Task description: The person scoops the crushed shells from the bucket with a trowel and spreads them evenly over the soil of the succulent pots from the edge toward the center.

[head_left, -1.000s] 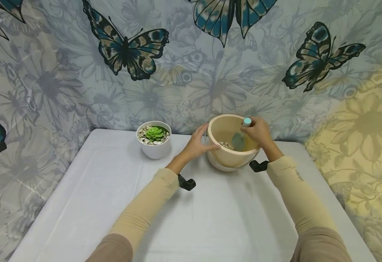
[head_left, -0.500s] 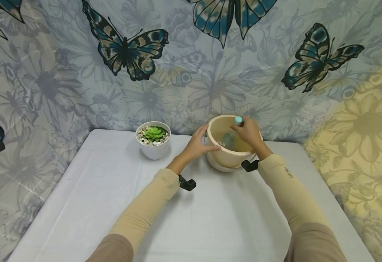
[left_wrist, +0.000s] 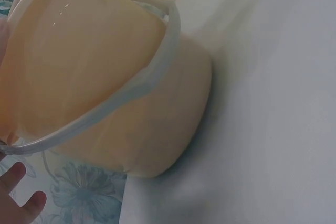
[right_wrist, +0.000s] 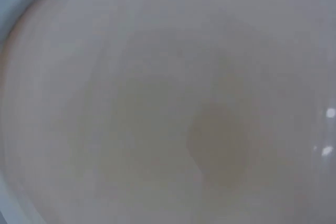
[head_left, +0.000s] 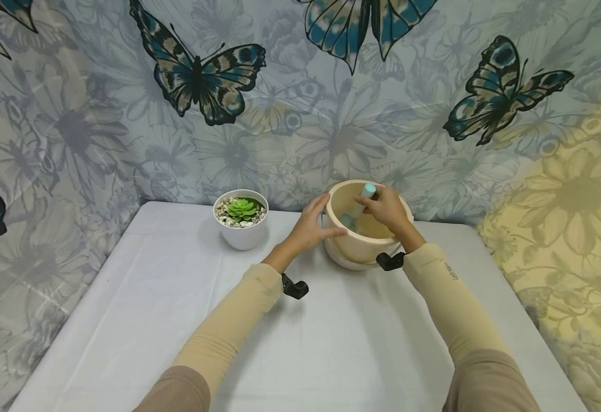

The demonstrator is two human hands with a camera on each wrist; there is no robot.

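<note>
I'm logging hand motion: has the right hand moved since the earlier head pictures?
Yes. In the head view, the right hand has shifted left, nearer the white plant pot, which stands where it did.

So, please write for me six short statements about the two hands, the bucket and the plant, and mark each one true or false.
1. The right hand holds a scoop inside the bucket. True.
2. A green plant stands among small stones in a white pot. True.
3. The left hand touches the white pot. False: it touches the bucket.
4. The bucket has a pale handle. True.
5. The bucket lies on its side. False: it stands upright on the table.
6. In the head view, the white pot is to the right of the bucket. False: it is to the left.
</note>
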